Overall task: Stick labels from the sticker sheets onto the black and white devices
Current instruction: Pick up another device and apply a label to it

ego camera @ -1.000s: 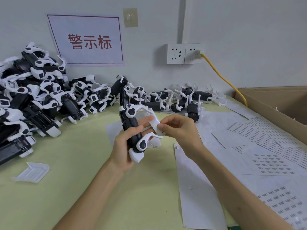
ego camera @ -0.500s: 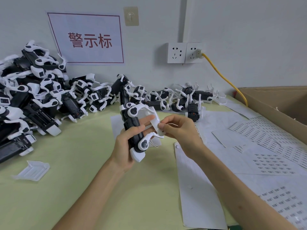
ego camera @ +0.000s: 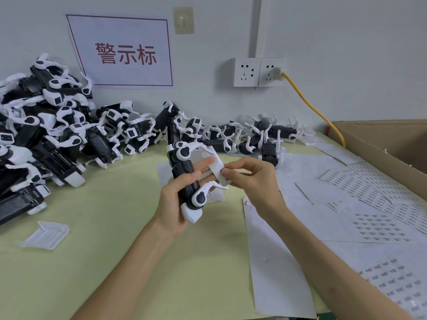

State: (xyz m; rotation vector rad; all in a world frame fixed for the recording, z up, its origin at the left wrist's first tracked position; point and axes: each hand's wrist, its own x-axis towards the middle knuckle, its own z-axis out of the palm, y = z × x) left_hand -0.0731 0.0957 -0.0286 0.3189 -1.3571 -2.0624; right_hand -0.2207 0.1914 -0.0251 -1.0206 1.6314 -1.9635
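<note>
My left hand [ego camera: 174,204] grips a black and white device [ego camera: 187,179], holding it upright above the green table. Its white flat paddle [ego camera: 218,169] juts to the right between my left fingers. My right hand [ego camera: 251,181] pinches that paddle's edge with thumb and forefinger, where a small dark label [ego camera: 223,168] shows. Sticker sheets [ego camera: 379,227] lie flat on the table at the right. A big pile of devices [ego camera: 46,135] fills the left, and a smaller row of devices [ego camera: 242,137] lies along the wall.
A loose white plastic clip [ego camera: 45,235] lies at the near left. An open cardboard box [ego camera: 392,144] stands at the right edge. A yellow cable [ego camera: 312,105] runs from the wall socket [ego camera: 258,71] down behind the box. A white backing sheet [ego camera: 277,262] lies under my right forearm.
Both hands and the held device stay almost in place. My right fingers have shifted slightly along the paddle's edge.
</note>
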